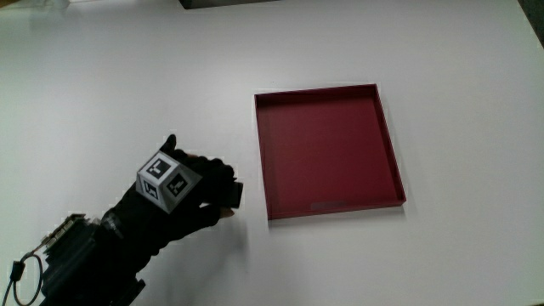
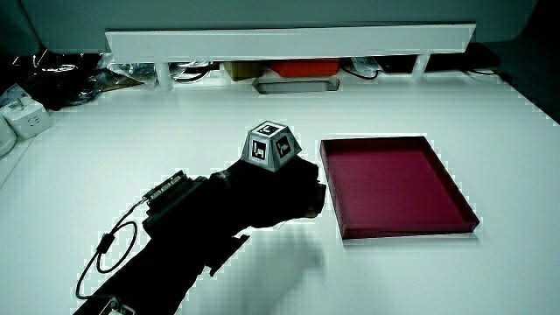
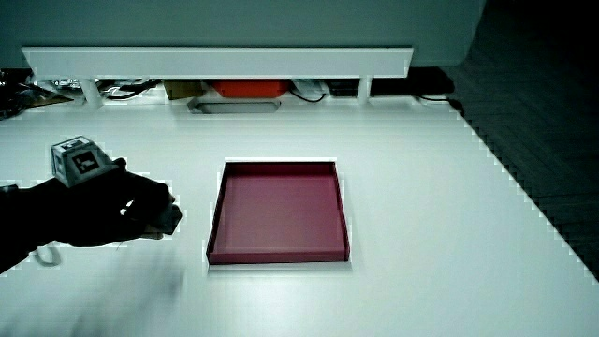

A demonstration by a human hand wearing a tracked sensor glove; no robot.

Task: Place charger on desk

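Observation:
The gloved hand (image 1: 200,189) with its patterned cube (image 1: 167,180) hovers low over the white table (image 1: 102,76), just beside the near corner of a red tray (image 1: 263,153). Its fingers curl around a small black block, the charger (image 1: 232,195), which sticks out of the fingertips toward the tray. In both side views the hand (image 2: 276,194) (image 3: 122,211) grips the charger (image 2: 315,199) (image 3: 169,218) close to the table top; whether it touches the surface I cannot tell. The tray (image 2: 402,229) (image 3: 278,253) holds nothing.
A low white partition (image 2: 289,39) runs along the table's edge farthest from the person, with cables, an orange item (image 2: 302,68) and a grey flat box (image 2: 296,84) under it. A white power strip (image 2: 24,118) lies at the table's edge.

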